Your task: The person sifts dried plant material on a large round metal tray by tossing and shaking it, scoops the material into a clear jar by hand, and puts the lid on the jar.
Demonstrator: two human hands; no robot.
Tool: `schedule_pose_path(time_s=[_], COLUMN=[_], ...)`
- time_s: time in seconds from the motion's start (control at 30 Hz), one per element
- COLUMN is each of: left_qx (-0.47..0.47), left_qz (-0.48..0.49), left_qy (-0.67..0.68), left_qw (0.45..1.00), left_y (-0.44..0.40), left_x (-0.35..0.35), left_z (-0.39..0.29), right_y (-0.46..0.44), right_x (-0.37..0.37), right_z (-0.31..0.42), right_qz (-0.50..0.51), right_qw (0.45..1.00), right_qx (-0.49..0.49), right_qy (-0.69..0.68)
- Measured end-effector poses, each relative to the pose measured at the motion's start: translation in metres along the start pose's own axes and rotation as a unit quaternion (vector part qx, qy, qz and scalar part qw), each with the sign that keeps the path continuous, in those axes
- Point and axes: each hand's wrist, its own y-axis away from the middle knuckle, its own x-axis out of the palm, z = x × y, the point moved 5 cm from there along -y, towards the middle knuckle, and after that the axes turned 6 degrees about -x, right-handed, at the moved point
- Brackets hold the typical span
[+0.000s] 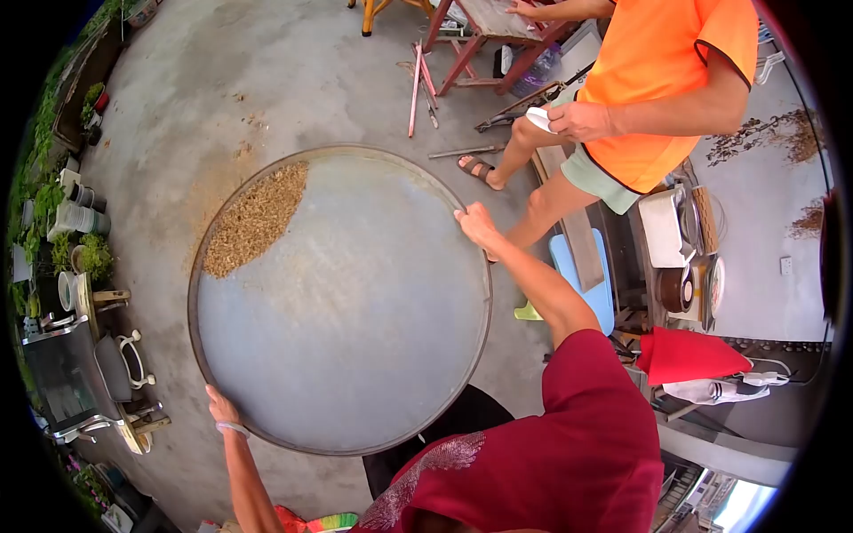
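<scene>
A large round sieve (355,284) with a thin rim is held out before me, its flat base pale blue-grey. Brown chaff-like bits (258,222) lie heaped against the rim at its far left, and the rest of the base shows only a light dusting. My left hand (222,409), with a band at the wrist, grips the rim at the near left. On the opposite side, at the upper right, my right hand (478,225) is closed around the rim.
Another person in an orange shirt (662,98) stands at the right, holding something white (540,119). Behind are a wooden stool (498,18) and pink sticks (416,89). A chair (67,382) and potted plants (93,258) line the left. A blue board (597,284) lies at right.
</scene>
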Motion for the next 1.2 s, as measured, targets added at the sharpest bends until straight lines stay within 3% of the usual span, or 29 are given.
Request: schedule_pose_path(time_s=[0.13, 0.23, 0.33, 0.47, 0.57, 0.83, 1.1, 1.17, 1.2], left_qx=[-0.003, -0.005, 0.006, 0.048, -0.016, -0.009, -0.009, -0.049, -0.021], left_qz=[0.02, 0.028, 0.043, 0.021, 0.024, 0.007, 0.042, 0.074, 0.055], left_qy=[-0.032, -0.028, -0.071, -0.008, -0.038, -0.029, -0.034, -0.018, -0.01], left_qw=[0.999, 0.999, 0.997, 0.999, 0.999, 1.0, 0.999, 0.996, 0.998], left_y=[-0.001, 0.006, -0.003, 0.012, 0.016, 0.005, -0.008, -0.01, -0.015], left_x=[0.015, 0.026, 0.032, 0.047, 0.049, 0.056, 0.067, 0.072, 0.074], left_z=[-0.001, -0.03, -0.02, -0.036, -0.048, -0.006, -0.002, -0.012, -0.011], right_y=[-0.007, -0.02, -0.02, -0.022, -0.022, -0.037, -0.031, -0.027, -0.024], right_x=[0.007, -0.002, -0.011, -0.016, -0.026, -0.046, -0.036, -0.033, -0.033], right_z=[-0.02, -0.009, -0.018, -0.039, -0.033, 0.014, 0.0, -0.005, -0.009], right_qz=[-0.081, -0.023, -0.034, -0.058, -0.042, -0.035, -0.063, -0.087, -0.064], right_qw=[0.995, 1.0, 0.999, 0.998, 0.999, 0.998, 0.996, 0.992, 0.996], right_qx=[-0.054, -0.014, -0.016, -0.023, -0.006, -0.019, -0.017, -0.037, -0.003], right_qy=[0.008, -0.003, -0.008, 0.008, 0.003, 0.038, 0.054, 0.08, 0.062])
